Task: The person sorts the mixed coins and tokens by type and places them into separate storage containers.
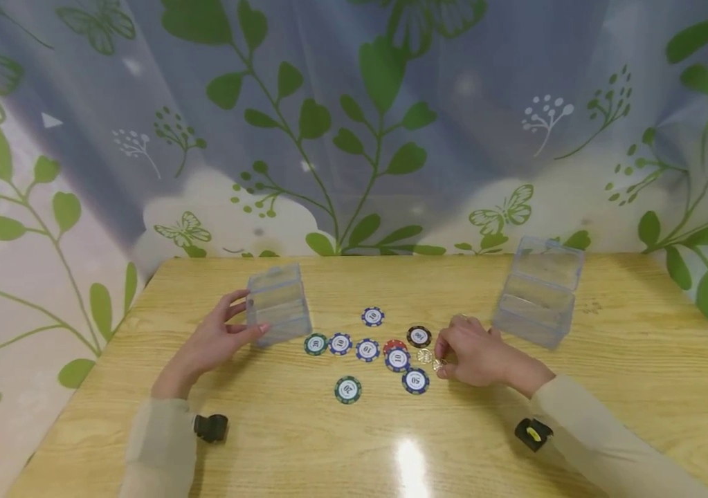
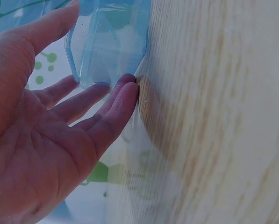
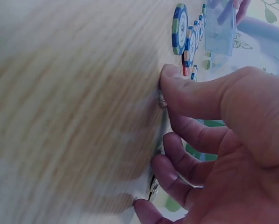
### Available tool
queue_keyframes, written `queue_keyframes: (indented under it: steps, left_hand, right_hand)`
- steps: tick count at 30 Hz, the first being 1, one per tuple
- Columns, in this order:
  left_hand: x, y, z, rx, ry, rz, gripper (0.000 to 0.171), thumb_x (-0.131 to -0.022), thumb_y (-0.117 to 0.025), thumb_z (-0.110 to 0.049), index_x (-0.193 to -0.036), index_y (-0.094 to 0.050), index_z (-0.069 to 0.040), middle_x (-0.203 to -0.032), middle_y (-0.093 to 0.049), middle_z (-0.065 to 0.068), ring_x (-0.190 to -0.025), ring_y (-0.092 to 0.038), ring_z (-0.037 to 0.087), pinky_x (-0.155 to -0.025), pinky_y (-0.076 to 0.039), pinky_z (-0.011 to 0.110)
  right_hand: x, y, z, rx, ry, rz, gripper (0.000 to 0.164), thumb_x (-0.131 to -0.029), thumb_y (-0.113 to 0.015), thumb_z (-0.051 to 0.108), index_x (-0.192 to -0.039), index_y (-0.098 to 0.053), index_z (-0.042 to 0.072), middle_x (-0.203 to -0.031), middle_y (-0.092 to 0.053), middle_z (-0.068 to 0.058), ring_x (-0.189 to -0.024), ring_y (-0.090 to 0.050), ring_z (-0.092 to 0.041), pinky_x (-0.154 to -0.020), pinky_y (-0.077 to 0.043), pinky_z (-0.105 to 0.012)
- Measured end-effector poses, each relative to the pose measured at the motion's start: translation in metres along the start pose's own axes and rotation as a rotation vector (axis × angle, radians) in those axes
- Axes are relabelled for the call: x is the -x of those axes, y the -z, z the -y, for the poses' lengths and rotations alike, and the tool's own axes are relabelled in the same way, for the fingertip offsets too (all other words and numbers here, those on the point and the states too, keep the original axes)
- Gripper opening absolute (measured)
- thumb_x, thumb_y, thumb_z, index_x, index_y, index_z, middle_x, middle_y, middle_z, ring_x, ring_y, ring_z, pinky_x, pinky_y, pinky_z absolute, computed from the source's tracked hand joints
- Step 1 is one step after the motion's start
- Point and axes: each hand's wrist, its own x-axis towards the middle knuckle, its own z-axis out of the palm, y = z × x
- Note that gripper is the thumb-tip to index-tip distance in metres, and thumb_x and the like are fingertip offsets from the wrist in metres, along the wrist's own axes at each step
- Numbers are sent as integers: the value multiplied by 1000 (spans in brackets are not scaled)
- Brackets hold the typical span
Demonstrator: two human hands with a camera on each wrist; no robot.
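My left hand (image 1: 218, 337) holds a clear plastic box (image 1: 277, 311) with its lid raised, thumb at the near corner and fingers along the left side. In the left wrist view the fingertips meet the wall of the box (image 2: 111, 42). My right hand (image 1: 475, 353) is low on the table, thumb and forefinger around a small gold coin (image 3: 163, 101). Beside the fingertips lies another gold coin (image 1: 425, 355). Close by are a black poker chip (image 1: 419, 337), a red chip (image 1: 394, 345) partly under a blue chip (image 1: 398, 360), and a blue 50 chip (image 1: 415, 380).
A second clear box (image 1: 537, 297), lid open, stands at the back right. Between the boxes lie more chips: a green chip (image 1: 315, 344), a blue chip (image 1: 373, 317) farther back and a green chip (image 1: 348, 390) nearer. A patterned curtain (image 1: 354, 138) hangs behind the table.
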Motion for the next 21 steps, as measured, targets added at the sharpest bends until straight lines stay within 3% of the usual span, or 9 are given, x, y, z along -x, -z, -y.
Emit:
queue_keyframes:
  steps: [6,11,17,21]
  left_hand:
    - [0,-1,-2,5,-1,3,98,-96,-71,-45,-165,-8,-15,-168,-22,22,-140,-49,47,-108,-48,53]
    - [0,-2,-2,16,-4,12,96,-96,-71,-44,-164,-9,-16,-169,-23,22,-140,-49,46,-107,-49,52]
    - [-1,-2,0,25,-9,7,96,-96,-71,-43,-164,-10,-15,-168,-24,22,-140,-49,47,-107,-50,51]
    - [0,-1,0,23,-6,3,96,-95,-72,-45,-164,-10,-16,-168,-24,21,-140,-50,45,-107,-50,50]
  right_hand:
    - [-1,2,0,6,8,51,18,-87,-81,22,-87,-63,20,-98,-52,-1,-106,-49,-32,-95,-32,-80]
    - [0,3,-2,-8,27,74,20,-87,-80,22,-89,-60,20,-99,-51,-1,-104,-46,-31,-91,-32,-74]
    - [3,0,-5,-79,111,35,24,-90,-78,16,-91,-53,19,-82,-50,4,-84,-47,-18,-84,-29,-66]
    - [6,-4,-12,-141,184,-22,19,-91,-76,13,-97,-60,21,-76,-53,10,-74,-46,-8,-82,-27,-56]
